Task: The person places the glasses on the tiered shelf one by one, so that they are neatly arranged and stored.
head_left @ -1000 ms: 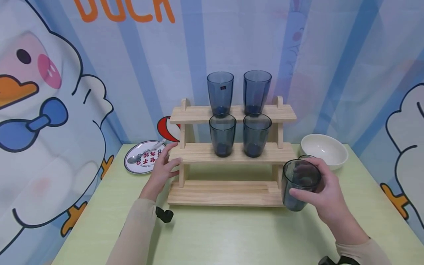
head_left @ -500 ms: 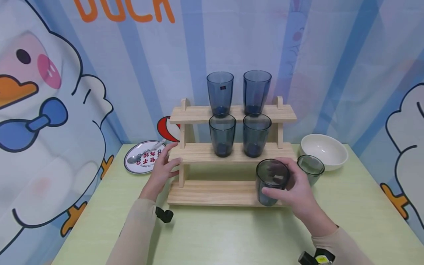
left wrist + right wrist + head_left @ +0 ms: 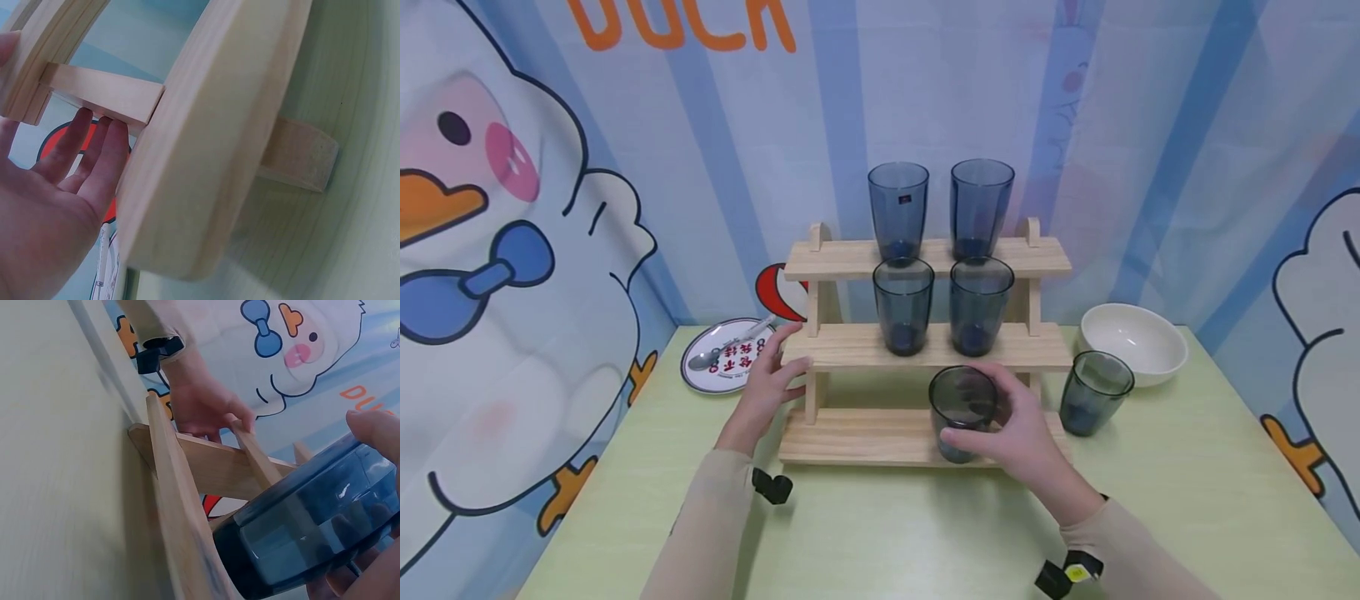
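My right hand (image 3: 1018, 433) grips a tinted drinking glass (image 3: 957, 408) at the bottom board of a three-tier wooden rack (image 3: 865, 437). In the right wrist view the glass (image 3: 306, 519) has its base at that board; whether it bears its weight there I cannot tell. At the rack's left side, my left hand (image 3: 767, 387) holds the end of the middle board, with thumb and fingers on either side of it. The left wrist view has several fingers (image 3: 81, 150) against the upright (image 3: 103, 90). Two like glasses (image 3: 904, 308) stand on the middle board, two more (image 3: 898, 212) on top.
Another tinted glass (image 3: 1096, 393) stands on the green table (image 3: 880, 533) right of the rack, in front of a white bowl (image 3: 1131, 337). Left of the rack lies a printed plate (image 3: 718, 379) with a spoon (image 3: 730, 343) on it. A cartoon curtain (image 3: 722, 150) hangs behind.
My right hand has carried the glass leftward from beside the rack to over the bottom board, uncovering the glass by the bowl. My left hand has stayed at the rack.
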`<action>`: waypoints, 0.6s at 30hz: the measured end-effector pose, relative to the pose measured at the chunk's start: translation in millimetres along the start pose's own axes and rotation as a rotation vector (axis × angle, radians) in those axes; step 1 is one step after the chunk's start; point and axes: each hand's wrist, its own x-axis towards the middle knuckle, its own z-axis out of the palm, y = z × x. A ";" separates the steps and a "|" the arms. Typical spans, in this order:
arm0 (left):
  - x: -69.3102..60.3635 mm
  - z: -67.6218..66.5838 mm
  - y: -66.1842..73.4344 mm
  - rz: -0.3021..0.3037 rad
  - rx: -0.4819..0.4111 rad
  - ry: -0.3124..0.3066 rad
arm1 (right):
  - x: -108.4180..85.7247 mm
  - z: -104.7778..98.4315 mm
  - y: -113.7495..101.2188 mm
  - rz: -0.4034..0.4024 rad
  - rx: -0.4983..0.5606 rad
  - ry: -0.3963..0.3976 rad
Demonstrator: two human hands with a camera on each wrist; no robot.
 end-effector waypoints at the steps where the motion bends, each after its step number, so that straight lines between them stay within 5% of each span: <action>1: 0.1 -0.3 -0.1 0.001 -0.001 0.000 | 1.2 2.0 1.1 0.007 0.002 -0.002; 18: -0.5 -1.1 -1.8 0.010 -0.002 -0.007 | 16.7 29.2 7.2 0.009 0.042 -0.041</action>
